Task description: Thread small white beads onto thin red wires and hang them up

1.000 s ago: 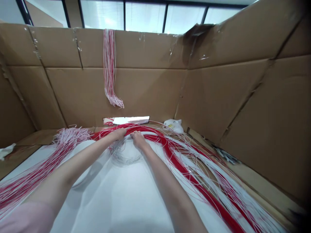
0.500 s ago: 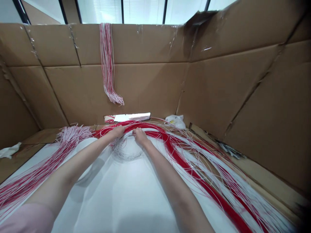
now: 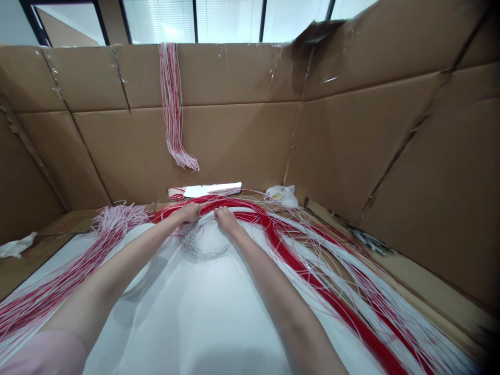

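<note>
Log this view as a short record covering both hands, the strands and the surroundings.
Left hand: at the near side of the red bundle; grip unclear
Right hand: fingers curled by the white strands; grip unclear
Red bundle: arches behind the hands, then runs down the right side
Grey coil: loose loops on the white surface, just nearer than the hands
Left-side strands: red and white, pale ends toward the back
Hanging strands: against the back cardboard wall
Plastic bag: white, beyond the right hand
</note>
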